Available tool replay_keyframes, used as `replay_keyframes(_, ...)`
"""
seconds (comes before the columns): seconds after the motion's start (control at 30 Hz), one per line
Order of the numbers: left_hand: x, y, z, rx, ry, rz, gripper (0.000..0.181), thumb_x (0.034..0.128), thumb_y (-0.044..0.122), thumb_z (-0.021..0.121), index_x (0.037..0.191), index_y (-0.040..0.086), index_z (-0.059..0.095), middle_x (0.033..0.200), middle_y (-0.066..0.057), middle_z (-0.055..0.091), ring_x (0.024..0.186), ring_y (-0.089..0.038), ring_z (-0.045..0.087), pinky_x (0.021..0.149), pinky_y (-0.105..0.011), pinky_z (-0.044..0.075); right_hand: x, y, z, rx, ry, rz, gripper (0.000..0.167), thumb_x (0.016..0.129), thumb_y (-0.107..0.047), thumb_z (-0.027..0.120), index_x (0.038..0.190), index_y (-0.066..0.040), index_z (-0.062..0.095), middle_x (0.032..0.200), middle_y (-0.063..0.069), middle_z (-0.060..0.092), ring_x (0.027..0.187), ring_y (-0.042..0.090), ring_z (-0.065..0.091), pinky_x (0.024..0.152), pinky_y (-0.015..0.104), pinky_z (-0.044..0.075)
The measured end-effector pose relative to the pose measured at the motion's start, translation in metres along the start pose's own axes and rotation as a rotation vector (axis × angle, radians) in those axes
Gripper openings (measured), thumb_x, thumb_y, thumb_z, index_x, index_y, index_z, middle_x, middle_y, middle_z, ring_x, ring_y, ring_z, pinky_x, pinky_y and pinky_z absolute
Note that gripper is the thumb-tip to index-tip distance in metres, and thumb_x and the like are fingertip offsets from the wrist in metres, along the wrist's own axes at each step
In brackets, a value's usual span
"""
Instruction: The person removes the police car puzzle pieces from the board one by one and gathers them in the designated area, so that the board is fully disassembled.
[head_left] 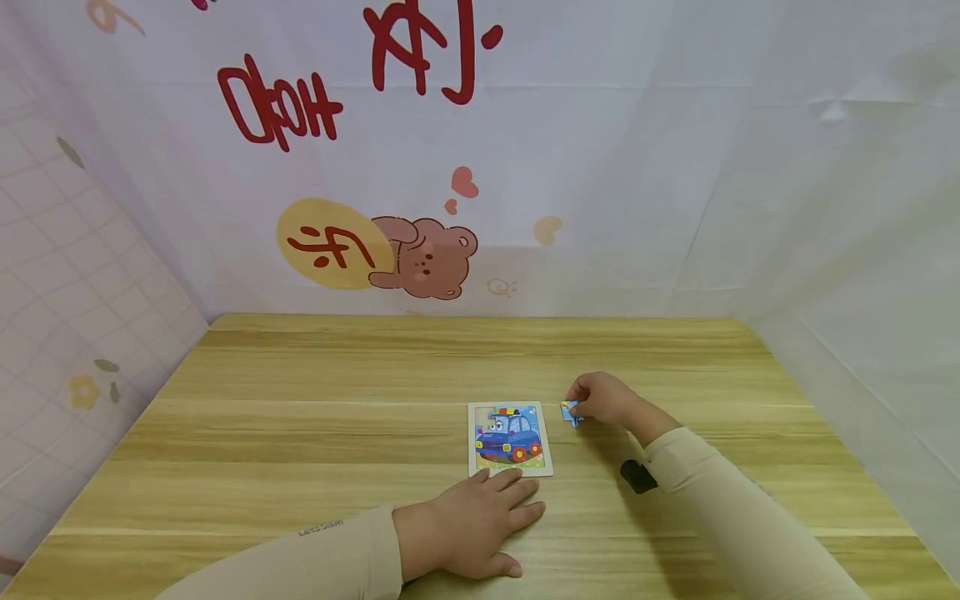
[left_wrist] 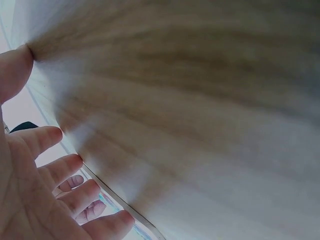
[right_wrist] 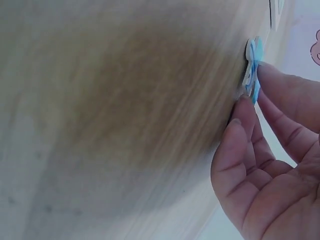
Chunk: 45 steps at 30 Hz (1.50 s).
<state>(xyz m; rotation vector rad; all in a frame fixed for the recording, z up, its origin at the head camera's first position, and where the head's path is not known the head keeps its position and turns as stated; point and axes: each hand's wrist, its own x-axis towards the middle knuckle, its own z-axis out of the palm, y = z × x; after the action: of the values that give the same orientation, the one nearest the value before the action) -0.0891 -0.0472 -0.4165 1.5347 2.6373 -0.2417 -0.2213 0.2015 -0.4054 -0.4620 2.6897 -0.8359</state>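
Note:
A square jigsaw puzzle tray (head_left: 472,450) with a pale border lies on the table and shows a blue cartoon police car (head_left: 510,437). Bare wood-coloured backing is visible at its upper left corner. My left hand (head_left: 483,523) rests with fingers spread at the tray's near edge, its fingertips touching the border. To the right of the tray, my right hand (head_left: 607,398) pinches a small blue puzzle piece (head_left: 571,412) between thumb and fingers. In the right wrist view the piece (right_wrist: 252,65) is tilted on edge, close to the tabletop; whether it touches is unclear.
The wood-grain table (head_left: 300,433) extends around the tray on every side. Behind it hangs a white cloth (head_left: 615,167) with red characters and a printed bear (head_left: 427,262). A black wrist-worn device (head_left: 637,476) sits below the right wrist.

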Motion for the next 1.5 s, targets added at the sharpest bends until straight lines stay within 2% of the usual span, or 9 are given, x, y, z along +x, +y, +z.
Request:
replay_keyframes(0.3, 0.0, 0.0, 0.001, -0.005, -0.013, -0.002, 0.068, 0.0929, 0.064, 0.042, 0.148, 0.025, 0.039, 0.152, 0.002, 0.034, 0.138, -0.021, 0.034, 0.102, -0.042, 0.041, -0.001, -0.002, 0.001, -0.015, 0.001, 0.009, 0.005, 0.086, 0.0, 0.068, 0.089, 0.003, 0.064, 0.08, 0.005, 0.063, 0.073, 0.017, 0.052, 0.067, 0.03, 0.045)
replay_keyframes(0.73, 0.0, -0.001, 0.002, -0.009, -0.008, -0.005, 0.068, 0.0928, 0.064, 0.043, 0.148, 0.025, 0.039, 0.152, 0.002, 0.034, 0.138, -0.02, 0.034, 0.102, -0.041, 0.041, -0.002, -0.005, -0.001, -0.028, -0.015, -0.012, 0.007, 0.087, -0.001, 0.067, 0.092, 0.003, 0.064, 0.084, 0.007, 0.064, 0.074, 0.017, 0.053, 0.067, 0.032, 0.047)
replay_keyframes(0.93, 0.0, -0.001, 0.003, -0.012, -0.009, 0.001, 0.068, 0.0931, 0.064, 0.041, 0.149, 0.025, 0.038, 0.153, 0.002, 0.034, 0.139, -0.021, 0.033, 0.102, -0.041, 0.042, 0.0, -0.009, -0.002, -0.038, 0.052, -0.018, 0.013, 0.088, -0.005, 0.067, 0.099, 0.001, 0.065, 0.09, 0.009, 0.063, 0.083, 0.022, 0.056, 0.076, 0.039, 0.049)
replay_keyframes(1.13, 0.0, -0.001, 0.003, 0.002, -0.012, 0.002, 0.068, 0.093, 0.065, 0.041, 0.149, 0.025, 0.038, 0.153, 0.002, 0.034, 0.139, -0.021, 0.033, 0.101, -0.041, 0.042, 0.009, -0.022, 0.009, 0.053, 0.104, -0.077, 0.017, 0.09, -0.003, 0.064, 0.106, 0.002, 0.066, 0.103, 0.013, 0.063, 0.092, 0.025, 0.058, 0.08, 0.04, 0.051)
replay_keyframes(1.5, 0.001, -0.002, 0.004, 0.001, -0.01, 0.007, 0.068, 0.0931, 0.064, 0.041, 0.148, 0.025, 0.038, 0.153, 0.002, 0.034, 0.138, -0.021, 0.034, 0.1, -0.041, 0.043, 0.02, -0.051, 0.031, 0.075, 0.06, -0.062, 0.016, 0.088, -0.005, 0.068, 0.104, -0.004, 0.07, 0.102, 0.006, 0.064, 0.093, 0.021, 0.058, 0.084, 0.039, 0.051)
